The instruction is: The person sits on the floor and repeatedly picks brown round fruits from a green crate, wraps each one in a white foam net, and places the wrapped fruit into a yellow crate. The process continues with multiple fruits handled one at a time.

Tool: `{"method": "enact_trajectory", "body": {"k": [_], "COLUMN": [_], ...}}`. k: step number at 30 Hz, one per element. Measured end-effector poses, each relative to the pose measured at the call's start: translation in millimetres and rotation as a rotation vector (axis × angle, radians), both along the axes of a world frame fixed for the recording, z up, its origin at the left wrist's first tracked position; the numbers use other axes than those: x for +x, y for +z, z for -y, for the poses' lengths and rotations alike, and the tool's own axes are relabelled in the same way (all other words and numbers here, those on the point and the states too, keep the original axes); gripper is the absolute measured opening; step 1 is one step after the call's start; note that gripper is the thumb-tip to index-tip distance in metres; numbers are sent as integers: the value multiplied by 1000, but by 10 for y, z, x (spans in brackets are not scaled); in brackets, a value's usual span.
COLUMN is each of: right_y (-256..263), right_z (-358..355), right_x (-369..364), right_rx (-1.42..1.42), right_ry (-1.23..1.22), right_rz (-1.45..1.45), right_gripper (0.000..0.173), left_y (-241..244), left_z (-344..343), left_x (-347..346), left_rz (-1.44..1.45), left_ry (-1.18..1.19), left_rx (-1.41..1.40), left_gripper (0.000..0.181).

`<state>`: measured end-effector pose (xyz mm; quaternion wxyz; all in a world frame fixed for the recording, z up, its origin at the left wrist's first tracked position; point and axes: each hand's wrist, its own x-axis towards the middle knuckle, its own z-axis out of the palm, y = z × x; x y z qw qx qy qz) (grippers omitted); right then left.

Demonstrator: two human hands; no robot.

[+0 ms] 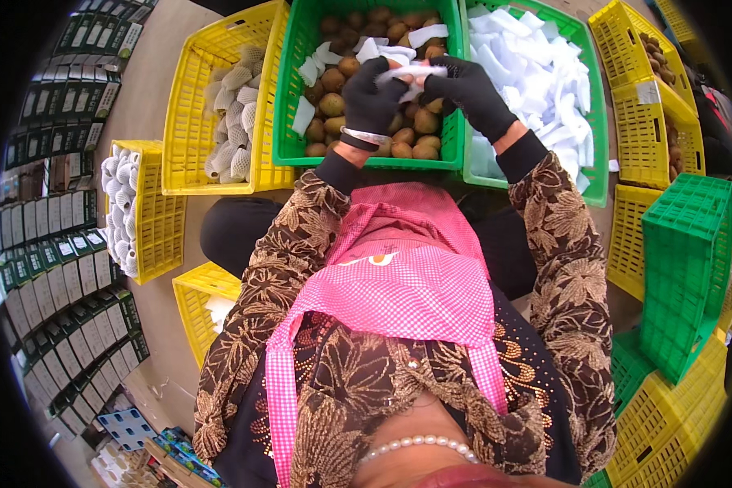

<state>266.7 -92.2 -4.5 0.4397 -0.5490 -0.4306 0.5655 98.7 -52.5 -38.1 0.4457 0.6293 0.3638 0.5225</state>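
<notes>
Both hands wear black fingerless gloves and meet above a green plastic crate (366, 162) of brown kiwifruit (332, 105). Between them is a white foam net sleeve (410, 74), slightly blurred. My left hand (369, 100) grips its left end, and my right hand (468, 91) pinches the right end. Whether a fruit sits inside the sleeve I cannot tell. Several loose white sleeves (324, 56) lie on the fruit. To the right, a second green crate (599, 140) holds a heap of flat white foam sleeves (531, 73). A yellow crate (186, 116) at left contains sleeved fruit (238, 110).
Another yellow crate (158, 213) of sleeved fruit stands farther left. Stacked dark-and-white cartons (61, 232) line the left side. On the right are yellow crates (637, 116), some with fruit, and an upended green crate (677, 274). A pink checked apron (396, 293) covers my lap.
</notes>
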Motion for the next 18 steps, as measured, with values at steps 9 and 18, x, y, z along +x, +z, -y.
{"method": "enact_trajectory", "body": {"k": [9,18], "right_y": [-176,-87], "right_z": [-117,3], "right_x": [33,-56], "right_rx": [317,222], "right_ry": [-134,48], "right_rz": [233,102], "right_gripper": [37,36], "left_y": [75,20], "left_z": [-51,22], "left_x": [-4,89], "left_rz": [201,90], "left_ry": [33,39], "left_rx": [-222,6], "left_gripper": [22,14]}}
